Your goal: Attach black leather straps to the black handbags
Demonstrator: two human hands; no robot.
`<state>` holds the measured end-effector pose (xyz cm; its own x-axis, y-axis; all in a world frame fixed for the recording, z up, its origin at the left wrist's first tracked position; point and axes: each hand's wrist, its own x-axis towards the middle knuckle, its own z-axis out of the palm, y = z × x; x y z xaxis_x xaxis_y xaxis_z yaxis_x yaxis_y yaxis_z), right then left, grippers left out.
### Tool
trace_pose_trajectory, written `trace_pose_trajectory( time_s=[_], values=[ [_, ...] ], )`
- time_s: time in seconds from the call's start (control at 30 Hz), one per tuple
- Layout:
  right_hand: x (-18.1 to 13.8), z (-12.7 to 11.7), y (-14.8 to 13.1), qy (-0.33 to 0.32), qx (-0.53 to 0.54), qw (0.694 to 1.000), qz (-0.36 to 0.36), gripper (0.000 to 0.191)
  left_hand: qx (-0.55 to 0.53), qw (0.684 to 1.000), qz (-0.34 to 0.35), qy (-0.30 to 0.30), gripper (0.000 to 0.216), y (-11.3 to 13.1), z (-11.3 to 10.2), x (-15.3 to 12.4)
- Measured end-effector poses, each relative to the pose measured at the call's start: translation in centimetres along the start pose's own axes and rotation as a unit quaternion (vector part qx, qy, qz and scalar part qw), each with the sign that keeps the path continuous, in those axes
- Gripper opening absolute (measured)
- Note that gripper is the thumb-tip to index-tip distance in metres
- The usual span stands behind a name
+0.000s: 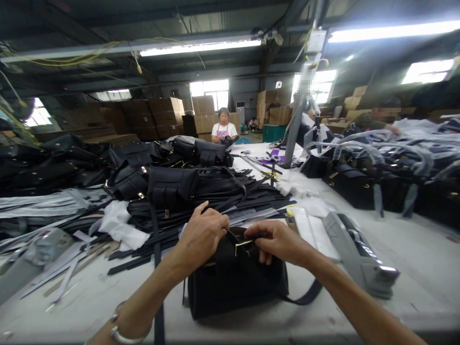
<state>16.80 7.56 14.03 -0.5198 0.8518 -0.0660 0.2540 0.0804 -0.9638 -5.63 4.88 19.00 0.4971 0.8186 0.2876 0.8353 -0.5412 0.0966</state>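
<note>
A black bag (237, 282) stands upright on the pale desk (413, 268), close to the near edge and right in front of the person. Both hands are at its top. The left hand (203, 235) curls over the bag's upper left edge with the fingers clenched on the dark material and the thumb raised. The right hand (276, 242) grips the bag's top from the right, its fingers bent down onto the flap just beside a gold buckle (243, 247), which sits between the two hands. A silver bracelet (125, 333) circles the left wrist.

From the bag's right side a dark strap (305, 297) loops out onto the desk. Just right of the bag lies a long grey metal device (359, 254), and between it and the bag lie white sheets. Behind the bag spreads a heap of black straps (230, 191), with more finished black bags (168, 184) stacked beyond it. To the bag's left, crumpled white paper (118, 225) rests among loose strips. Far behind the bag, at the desk's other end, another person (223, 127) stands facing this way, with cardboard boxes (165, 112) piled behind.
</note>
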Motion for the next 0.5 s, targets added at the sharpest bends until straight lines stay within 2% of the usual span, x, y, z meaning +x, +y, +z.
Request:
trace_pose_trajectory(
  time_s=[0.07, 0.17, 0.33, 0.5],
  values=[
    [-0.5, 0.1, -0.4, -0.034, -0.011, 0.999, -0.025, 0.030, -0.056, 0.998, 0.000, -0.004, 0.014, -0.5, -0.6, -0.1],
    [-1.3, 0.4, -1.1, -0.049, -0.002, 0.997, -0.066, 0.022, -0.111, 0.994, 0.013, -0.013, 0.012, -1.0, -1.0, -0.1],
    [-2.0, 0.5, -1.6, -0.078, 0.086, 0.993, -0.026, 0.019, -0.136, 0.991, -0.001, -0.008, 0.011, -1.6, -0.5, 0.6],
    [-2.6, -0.2, -1.9, -0.084, 0.103, 0.991, -0.006, 0.025, -0.138, 0.990, 0.008, -0.023, 0.009, -2.2, -0.2, 1.2]
  ],
)
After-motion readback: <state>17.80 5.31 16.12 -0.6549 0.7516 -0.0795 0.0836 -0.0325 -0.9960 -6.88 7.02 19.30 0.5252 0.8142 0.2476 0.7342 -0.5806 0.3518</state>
